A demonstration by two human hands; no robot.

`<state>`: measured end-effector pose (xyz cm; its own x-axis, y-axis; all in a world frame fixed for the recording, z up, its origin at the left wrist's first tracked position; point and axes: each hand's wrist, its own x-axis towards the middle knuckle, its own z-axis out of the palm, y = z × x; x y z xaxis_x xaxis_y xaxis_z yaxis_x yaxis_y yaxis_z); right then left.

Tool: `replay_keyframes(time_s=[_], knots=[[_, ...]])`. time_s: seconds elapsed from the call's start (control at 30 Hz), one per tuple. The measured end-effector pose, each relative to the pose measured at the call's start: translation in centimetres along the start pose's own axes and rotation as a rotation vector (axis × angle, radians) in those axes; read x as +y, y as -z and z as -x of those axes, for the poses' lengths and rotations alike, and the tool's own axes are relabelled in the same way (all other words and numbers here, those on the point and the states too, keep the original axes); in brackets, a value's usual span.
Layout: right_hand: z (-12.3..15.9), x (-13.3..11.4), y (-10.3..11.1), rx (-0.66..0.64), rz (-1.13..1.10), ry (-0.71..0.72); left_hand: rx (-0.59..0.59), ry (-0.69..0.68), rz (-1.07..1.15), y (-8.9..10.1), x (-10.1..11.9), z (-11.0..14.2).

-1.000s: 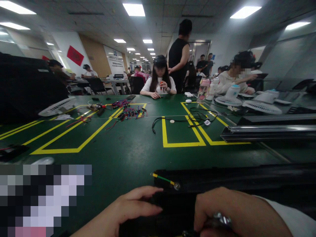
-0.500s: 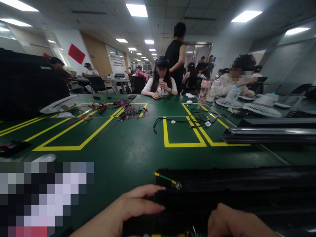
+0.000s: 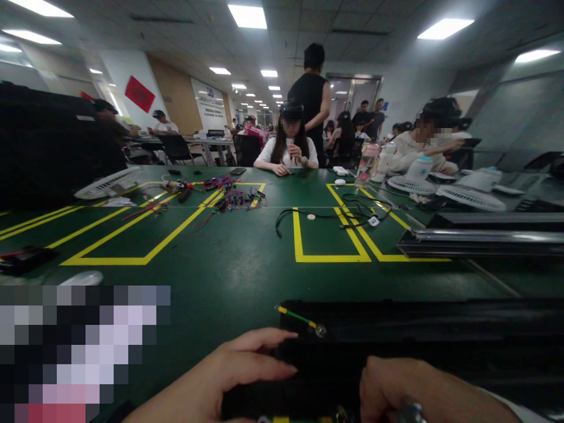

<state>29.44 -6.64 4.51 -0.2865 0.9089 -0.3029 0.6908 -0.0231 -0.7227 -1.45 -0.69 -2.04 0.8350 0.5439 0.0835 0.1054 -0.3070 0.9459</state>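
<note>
A long black rail [image 3: 418,335] lies across the near edge of the green table [image 3: 229,264]. My left hand [image 3: 240,370] lies over the rail's left end, fingers stretched along it. My right hand [image 3: 423,390] is curled into a fist on the rail near the bottom edge, closed around a small silver metal piece [image 3: 412,411] that only partly shows. A green-and-yellow wire with a ring terminal [image 3: 300,319] sticks out of the rail's far left corner, just beyond my left fingertips.
Yellow tape boxes [image 3: 328,257] mark the table. A heap of coloured wires [image 3: 233,200], a black cable [image 3: 348,211], more dark rails [image 3: 480,241] and desk fans [image 3: 467,197] lie farther off. A seated person [image 3: 288,150] faces me, and others work around.
My right hand has slid lower and closer to me along the rail, and the silver piece now sits at the frame's bottom edge. My left hand has stayed on the rail's end.
</note>
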Motion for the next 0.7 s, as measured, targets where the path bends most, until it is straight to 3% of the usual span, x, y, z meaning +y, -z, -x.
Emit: replay_keyframes(time_s=[0.2, 0.7], knots=[[-0.7, -1.5, 0.5, 0.078, 0.014, 0.088, 0.012, -0.019, 0.016, 0.2, -0.3, 0.0], [0.1, -0.5, 1.0, 0.170, -0.074, 0.143, 0.013, -0.006, -0.032, 0.2, -0.6, 0.4]])
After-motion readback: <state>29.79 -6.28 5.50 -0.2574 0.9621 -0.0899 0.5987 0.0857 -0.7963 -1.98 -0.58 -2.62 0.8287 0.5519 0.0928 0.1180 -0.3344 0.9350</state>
